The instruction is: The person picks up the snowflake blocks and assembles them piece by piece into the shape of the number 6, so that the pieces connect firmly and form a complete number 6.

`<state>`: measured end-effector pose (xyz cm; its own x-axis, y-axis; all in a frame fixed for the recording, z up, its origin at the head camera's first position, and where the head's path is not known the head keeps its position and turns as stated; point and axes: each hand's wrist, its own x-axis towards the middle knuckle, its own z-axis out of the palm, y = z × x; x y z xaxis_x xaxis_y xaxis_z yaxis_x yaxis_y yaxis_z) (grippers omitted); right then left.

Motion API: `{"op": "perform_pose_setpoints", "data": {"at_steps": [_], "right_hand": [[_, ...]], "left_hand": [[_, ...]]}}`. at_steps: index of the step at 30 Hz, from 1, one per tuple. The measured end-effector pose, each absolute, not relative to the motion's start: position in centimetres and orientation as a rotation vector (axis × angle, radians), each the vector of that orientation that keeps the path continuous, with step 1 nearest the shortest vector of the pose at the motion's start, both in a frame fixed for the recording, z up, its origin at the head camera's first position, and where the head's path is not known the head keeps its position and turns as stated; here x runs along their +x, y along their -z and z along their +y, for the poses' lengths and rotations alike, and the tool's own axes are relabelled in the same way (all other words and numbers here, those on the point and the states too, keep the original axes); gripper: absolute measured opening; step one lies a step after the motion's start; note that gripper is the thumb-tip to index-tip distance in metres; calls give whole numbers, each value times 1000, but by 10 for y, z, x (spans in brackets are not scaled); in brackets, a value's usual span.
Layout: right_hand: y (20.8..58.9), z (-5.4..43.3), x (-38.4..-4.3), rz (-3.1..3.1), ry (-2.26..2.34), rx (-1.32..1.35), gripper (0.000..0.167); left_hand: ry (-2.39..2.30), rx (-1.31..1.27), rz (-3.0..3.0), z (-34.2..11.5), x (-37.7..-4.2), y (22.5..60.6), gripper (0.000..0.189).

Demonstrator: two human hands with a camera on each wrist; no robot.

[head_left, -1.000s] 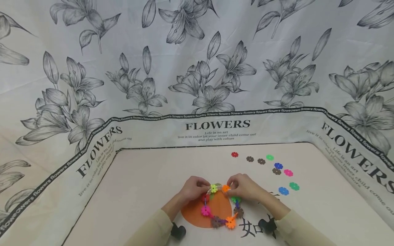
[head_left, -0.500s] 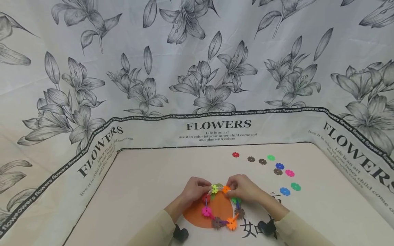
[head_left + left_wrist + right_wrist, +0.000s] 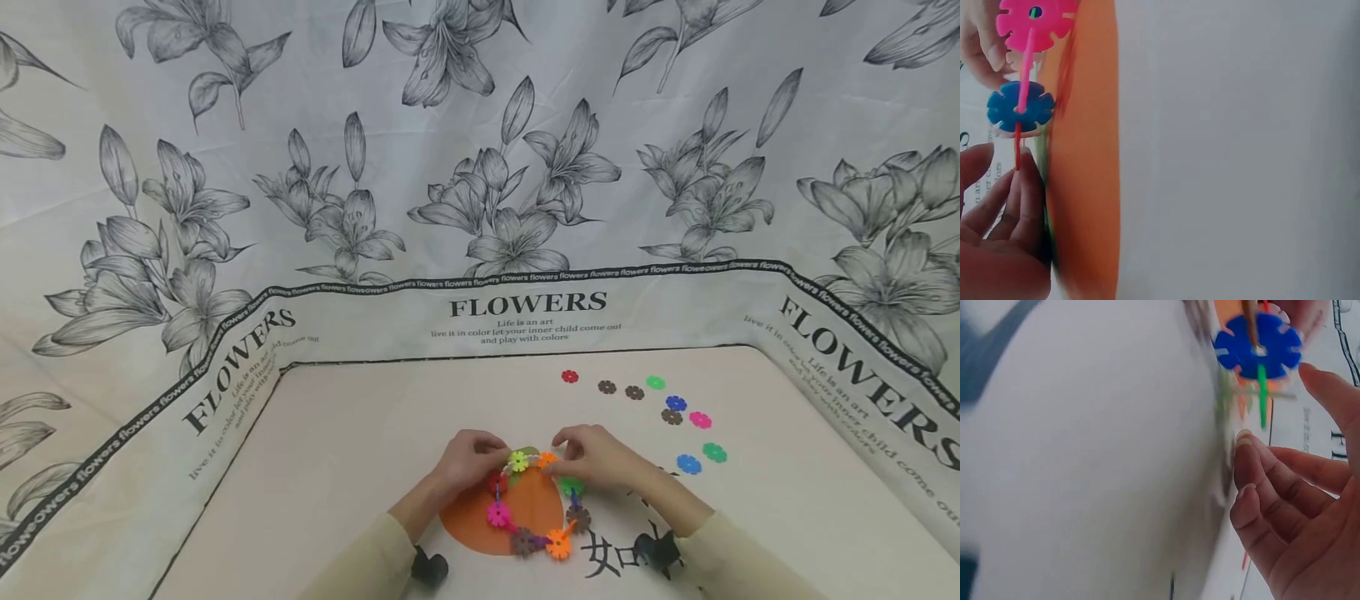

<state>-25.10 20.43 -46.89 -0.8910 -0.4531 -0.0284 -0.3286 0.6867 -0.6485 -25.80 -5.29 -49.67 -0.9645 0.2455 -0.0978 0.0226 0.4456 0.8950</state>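
A stray tug could unhook the disc ring (image 3: 498, 516): right hand (image 3: 598, 458) splayed loose, any grasp by the left hand (image 3: 468, 461) unclear

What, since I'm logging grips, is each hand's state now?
Left hand: at the flower-piece ring; grip cannot be told.
Right hand: open, thumb and fingers apart.

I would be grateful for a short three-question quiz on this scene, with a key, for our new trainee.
1. True or false: in the head view, the loose red disc lies farther back than the linked ring.
2. Which colour occurs three times among the loose discs? (a) pink (b) brown (c) red
3. Which hand is nearer the ring's yellow-green disc?

Key: 1 true; 2 b, with three brown discs; 3 the left hand.
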Motion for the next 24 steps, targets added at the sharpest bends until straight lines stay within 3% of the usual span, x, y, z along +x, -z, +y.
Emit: {"op": "perform_pose_setpoints", "data": {"at_steps": [13, 24], "right_hand": [[446, 314, -237, 2936, 883, -408, 27], [466, 388, -234, 3027, 818, -136, 30]], "left_hand": [[-1355, 373, 2626, -86, -244, 486, 21], [-1232, 468, 2633, -87, -235, 491, 13]]}}
